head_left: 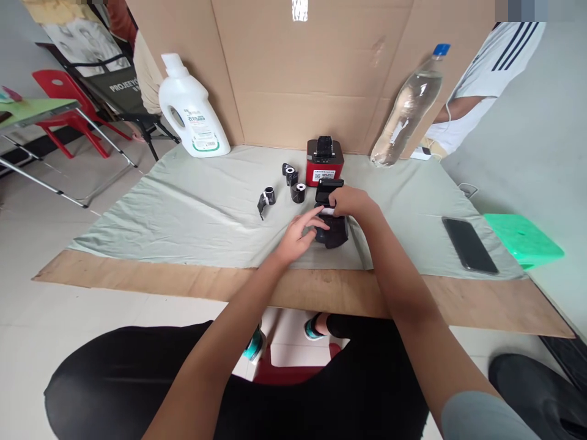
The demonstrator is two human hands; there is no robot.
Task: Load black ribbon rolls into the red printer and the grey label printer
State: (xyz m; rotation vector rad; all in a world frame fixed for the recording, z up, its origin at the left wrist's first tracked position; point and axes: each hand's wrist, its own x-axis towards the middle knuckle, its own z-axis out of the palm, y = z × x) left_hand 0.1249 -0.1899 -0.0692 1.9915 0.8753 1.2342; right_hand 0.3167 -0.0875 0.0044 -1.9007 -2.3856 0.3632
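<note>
A small black device (331,231) with its lid (326,190) raised lies near the middle of the cloth. Something white (327,211) shows inside it, perhaps paper. My left hand (299,235) reaches in from the left with its fingers stretched out and apart, the tips at the device's edge. From the right, my right hand (351,200) comes down at the opening below the lid. Its fingers are curled, and what they pinch, if anything, is hidden. Left of the device are small black rolls with white cores, among them one roll (298,193) and another roll (269,195) with a loose end.
Behind the device stands a red and black box (324,162) with a white label. A white detergent bottle (195,113) and a clear bottle (408,110) lean against the cardboard (312,73). A black phone (469,244) lies right, by a green stool (523,237). People are partly visible behind.
</note>
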